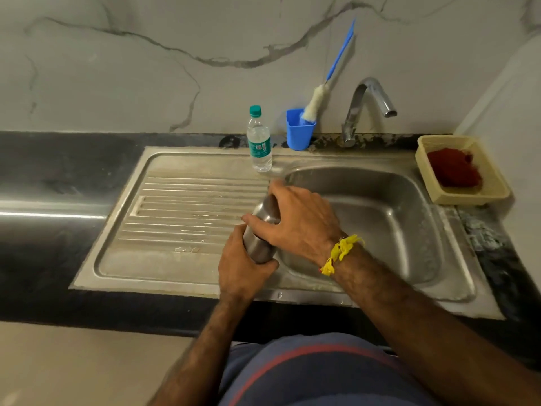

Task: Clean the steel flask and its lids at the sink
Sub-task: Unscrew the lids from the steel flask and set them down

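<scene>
The left hand (241,266) curls around the lower body of the steel flask (262,230), while the right hand (295,221) grips its top end, above the sink (380,200) edge

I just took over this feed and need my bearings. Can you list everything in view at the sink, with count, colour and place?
Steel flask: one, silver, tilted over the sink's inner edge, held in both hands.
Sink: one, steel, drainboard left, basin right.
Tap: one, chrome, behind the basin.
Water bottle: one, clear with green cap, upright at the sink's back rim.
Cup: one, blue, beside the bottle.
Bottle brush: one, blue handle, white head, standing in the cup.
Basket: one, cream, right of the basin.
Cloth: one, red, in the basket.
Left hand: grips the flask's lower body.
Right hand: grips its top.
</scene>
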`<state>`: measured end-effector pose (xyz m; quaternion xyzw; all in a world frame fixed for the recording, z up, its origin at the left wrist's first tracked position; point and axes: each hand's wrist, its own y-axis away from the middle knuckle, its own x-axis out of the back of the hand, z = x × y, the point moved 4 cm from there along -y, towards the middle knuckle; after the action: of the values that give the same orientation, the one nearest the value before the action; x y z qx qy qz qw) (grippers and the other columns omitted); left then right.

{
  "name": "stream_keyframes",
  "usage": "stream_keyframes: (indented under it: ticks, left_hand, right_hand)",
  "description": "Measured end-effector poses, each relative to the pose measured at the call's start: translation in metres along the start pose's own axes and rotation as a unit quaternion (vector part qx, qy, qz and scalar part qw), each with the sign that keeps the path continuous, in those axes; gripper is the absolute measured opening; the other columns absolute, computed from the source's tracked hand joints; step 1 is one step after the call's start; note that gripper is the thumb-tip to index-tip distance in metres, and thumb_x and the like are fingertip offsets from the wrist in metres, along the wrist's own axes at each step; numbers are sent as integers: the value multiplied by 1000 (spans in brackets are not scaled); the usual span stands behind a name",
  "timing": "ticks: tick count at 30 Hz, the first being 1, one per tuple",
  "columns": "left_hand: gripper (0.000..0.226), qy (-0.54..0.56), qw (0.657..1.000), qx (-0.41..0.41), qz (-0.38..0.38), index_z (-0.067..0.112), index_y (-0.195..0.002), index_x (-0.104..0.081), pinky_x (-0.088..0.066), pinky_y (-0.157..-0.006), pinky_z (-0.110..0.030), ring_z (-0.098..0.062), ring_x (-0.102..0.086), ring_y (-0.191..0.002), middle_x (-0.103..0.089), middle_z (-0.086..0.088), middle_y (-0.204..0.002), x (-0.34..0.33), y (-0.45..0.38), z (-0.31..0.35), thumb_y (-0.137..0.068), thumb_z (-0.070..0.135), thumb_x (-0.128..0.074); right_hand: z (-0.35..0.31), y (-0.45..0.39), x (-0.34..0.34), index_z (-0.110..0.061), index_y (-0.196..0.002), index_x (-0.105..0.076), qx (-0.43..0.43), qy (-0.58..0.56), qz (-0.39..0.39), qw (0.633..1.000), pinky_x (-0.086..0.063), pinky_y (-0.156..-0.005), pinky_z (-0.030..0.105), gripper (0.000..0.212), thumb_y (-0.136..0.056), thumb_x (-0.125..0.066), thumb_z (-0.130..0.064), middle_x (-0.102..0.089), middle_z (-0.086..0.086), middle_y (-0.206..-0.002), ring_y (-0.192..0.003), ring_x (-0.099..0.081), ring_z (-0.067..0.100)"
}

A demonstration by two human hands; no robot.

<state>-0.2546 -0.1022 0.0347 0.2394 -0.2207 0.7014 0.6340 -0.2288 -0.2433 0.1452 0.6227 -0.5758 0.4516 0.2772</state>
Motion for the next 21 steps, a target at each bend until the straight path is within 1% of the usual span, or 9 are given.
stream_keyframes:
  ticks: [3,6,8,11,13,15,17,19,21]
  left_hand:
    - [70,9,1000,0,-16,33,-113,-49,-53,-73,-31,-16,-65,-82,-59,20,-85,3,1,5,-60,19,-91]
    - [73,7,997,-29,-66,29,-118,-57,-58,-73,-33,-13,-68,-82,-68,14,-90,11,-4,6,-56,14,-92]
    - [73,17,995,-33,-91,27,-118,-59,-60,-74,-37,-12,-70,-82,-71,11,-91,13,-6,4,-54,13,-92]
    - [72,22,998,-21,-59,33,-114,-54,-59,-77,-36,-13,-68,-83,-64,19,-88,14,1,9,-55,15,-92]
    - [78,12,999,2,-37,30,-124,-54,-56,-79,-32,-14,-65,-85,-60,20,-88,14,5,10,-58,14,-93]
    - [81,9,999,7,-37,26,-129,-54,-53,-77,-27,-11,-63,-83,-60,18,-90,14,4,7,-59,15,-93]
    - [78,-1,999,3,-39,28,-125,-55,-53,-76,-26,-10,-64,-82,-63,15,-92,17,2,3,-58,19,-93]
    - [78,-4,999,0,-38,30,-125,-55,-53,-79,-27,-12,-65,-86,-64,14,-95,22,1,0,-58,20,-93]
    - [78,-8,999,-3,-38,29,-126,-56,-53,-81,-28,-13,-65,-89,-62,15,-95,25,0,-2,-58,20,-93]
  right_hand:
    - [-1,6,2,-27,-94,-34,86,-18,-1,996,-38,-66,31,50,-82,-60,-68,-48,-11,-86,-71,-51,19]
    - [3,9,6,-21,-101,-51,151,-78,-11,985,-50,-70,37,49,-78,-65,-61,-57,-9,-92,-77,-55,15]
    - [0,10,6,-19,-108,-56,189,-84,-28,978,-52,-75,37,51,-79,-69,-59,-60,-6,-100,-85,-57,14]
    - [-5,12,6,-25,-104,-52,119,-30,-9,992,-53,-73,37,51,-81,-60,-69,-59,-9,-97,-82,-58,15]
    - [-10,15,6,-27,-94,-43,17,37,23,999,-50,-68,35,51,-82,-51,-76,-57,-10,-87,-76,-57,18]
    - [-17,14,6,-28,-92,-38,-22,64,28,997,-44,-67,33,49,-84,-49,-75,-59,-8,-85,-75,-57,20]
    - [-22,10,7,-27,-96,-46,16,21,-16,1000,-42,-67,31,41,-84,-58,-65,-59,-6,-86,-79,-58,18]
    - [-22,5,10,-32,-113,-56,70,-23,-118,990,-44,-75,29,36,-82,-68,-47,-54,-4,-95,-91,-52,14]
    - [-24,2,9,-35,-129,-53,89,-18,-194,977,-44,-87,32,54,-79,-73,-38,-50,-1,-107,-103,-45,15]
